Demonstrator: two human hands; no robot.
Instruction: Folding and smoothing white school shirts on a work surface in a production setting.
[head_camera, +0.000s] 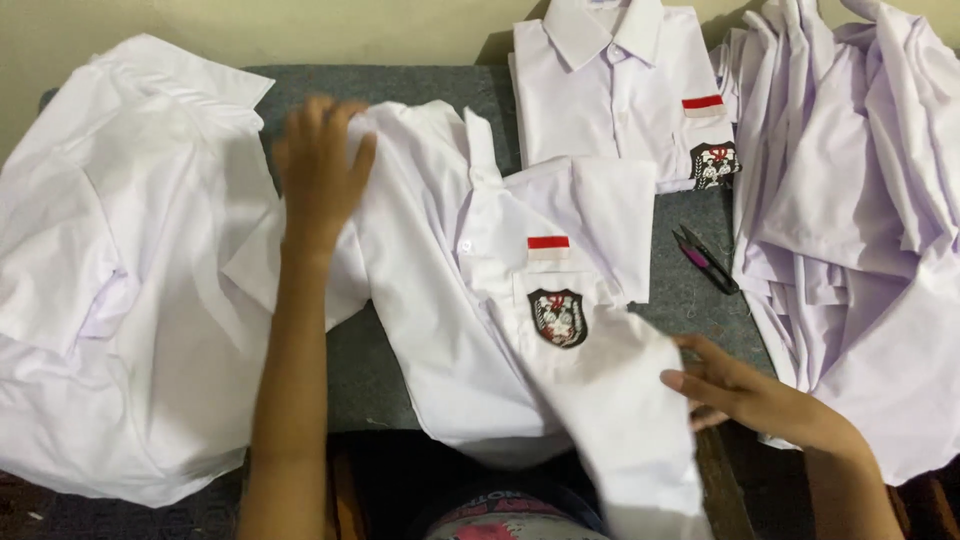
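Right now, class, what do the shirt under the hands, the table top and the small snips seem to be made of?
Shirt: thin white woven cloth, matte; it creases and drapes softly.
Table top: grey felt-like or carpet-like covering, dull and fuzzy; hard to tell which.
Snips: dark metal blades, probably, with a pink plastic-looking part.

My grey table (690, 290) carries an open white shirt (470, 300) at centre; a folded shirt (615, 90) behind it; a crumpled heap (120, 270) left; stacked shirts (860, 200) right; small snips (706, 258) between.
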